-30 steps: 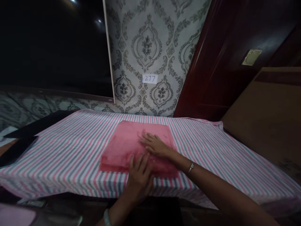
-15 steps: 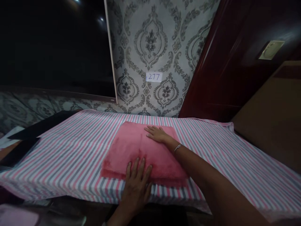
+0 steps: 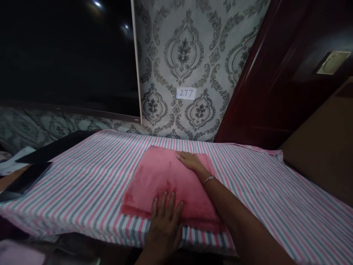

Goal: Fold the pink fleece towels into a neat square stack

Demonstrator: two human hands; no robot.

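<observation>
There are two hands (image 3: pixel 164 222) (image 3: pixel 191 161), one pink cloth (image 3: pixel 157 169), one striped tablecloth (image 3: pixel 256 195) and one label (image 3: pixel 186 93).

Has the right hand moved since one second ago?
Yes; the right hand is farther forward, closer to the fixed 277 wall label.

The cloth (image 3: pixel 157 169) is pink, the tablecloth (image 3: pixel 91 176) pink-grey-white striped.

Fabric (image 3: pixel 157 169) on tablecloth (image 3: pixel 82 184), label (image 3: pixel 186 93) on wall (image 3: pixel 154 106) behind, screen (image 3: pixel 68 55) behind left, box (image 3: pixel 325 147) right
</observation>
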